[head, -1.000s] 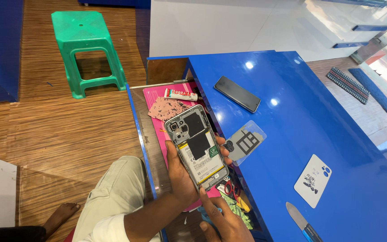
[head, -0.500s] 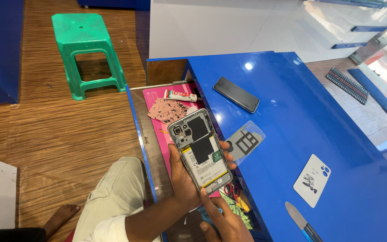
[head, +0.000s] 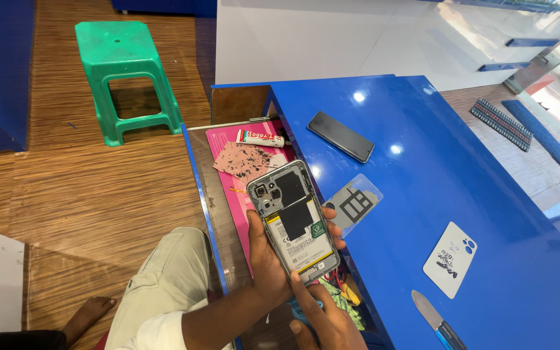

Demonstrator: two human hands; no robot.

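The blue counter [head: 487,214] carries a dark phone [head: 340,136], two back covers and a blade.

Opened phone [head: 293,220], back cover off, battery and camera modules exposed, tilted upright in my left hand [head: 268,259], above the drawer

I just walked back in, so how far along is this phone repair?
Done: the opened phone has its back off, battery and boards exposed; a white back cover lies on the blue counter. In hand: the left hand grips it, the right hand touches its bottom edge. Left: the back is not yet refitted; the glue tube lies unused.
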